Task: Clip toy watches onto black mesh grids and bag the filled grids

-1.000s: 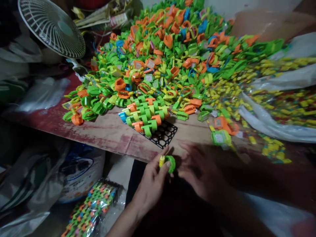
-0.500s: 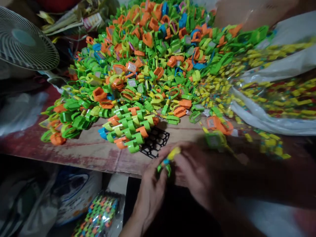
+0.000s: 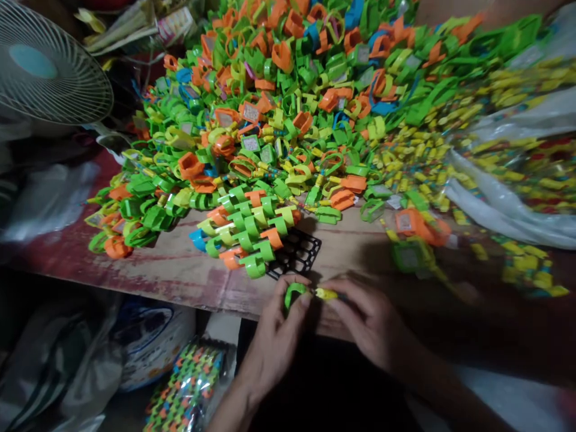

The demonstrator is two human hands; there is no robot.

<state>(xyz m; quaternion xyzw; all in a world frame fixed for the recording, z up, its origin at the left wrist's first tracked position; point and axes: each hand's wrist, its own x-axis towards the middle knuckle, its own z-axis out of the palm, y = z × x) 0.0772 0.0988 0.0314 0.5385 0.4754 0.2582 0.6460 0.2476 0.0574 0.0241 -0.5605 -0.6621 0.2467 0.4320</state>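
Note:
My left hand (image 3: 279, 333) pinches a green plastic ring (image 3: 292, 292) at the near edge of the board. My right hand (image 3: 369, 321) pinches a small yellow piece (image 3: 326, 294) held against the ring. Just beyond both hands lies a black grid tray (image 3: 297, 252), partly filled with rows of green, orange and yellow rings (image 3: 247, 234). A large heap of loose coloured rings (image 3: 288, 102) covers the board behind it.
The wooden board (image 3: 180, 270) ends just in front of my hands. A white fan (image 3: 45, 66) stands at the far left. Clear bags of yellow pieces (image 3: 517, 162) lie at the right. A packet of assembled rings (image 3: 189, 390) and a sack (image 3: 148, 336) sit below the board.
The view has shifted a little. The yellow piece now lies level against the ring, where half a second ago it stuck up above the blurred hands.

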